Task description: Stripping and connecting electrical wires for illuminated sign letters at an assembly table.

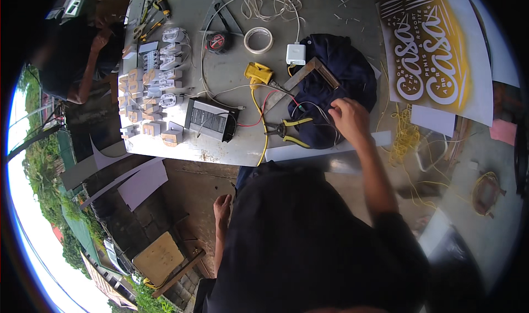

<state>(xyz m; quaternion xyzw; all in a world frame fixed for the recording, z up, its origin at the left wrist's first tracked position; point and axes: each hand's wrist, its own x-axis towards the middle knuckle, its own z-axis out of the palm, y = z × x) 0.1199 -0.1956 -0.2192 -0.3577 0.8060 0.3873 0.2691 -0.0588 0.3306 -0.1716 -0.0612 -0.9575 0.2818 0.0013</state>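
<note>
My right hand (349,115) is above a bundled dark blue cloth (352,59) on the metal table, its fingers curled together; whatever they may hold is hidden. Left of it lie a wire stripper (289,131) with yellow-green handles, a steel try square (300,81) and thin red and grey wires. The red wire runs to a black power supply box (208,119). A yellow power socket (258,72) with a yellow cord and a white adapter (296,54) lie just beyond. My left hand (222,207) hangs low beside my body, below the table edge, fingers loosely curled, with nothing visible in it.
Block letters (149,101) stand in rows at the table's left, near pliers (146,23). A tape measure (216,42) and a tape roll (258,40) lie farther back. A yellow-and-white printed sheet (441,54) and tangled yellow cord (405,139) are right. Another person's arm (85,84) shows far left.
</note>
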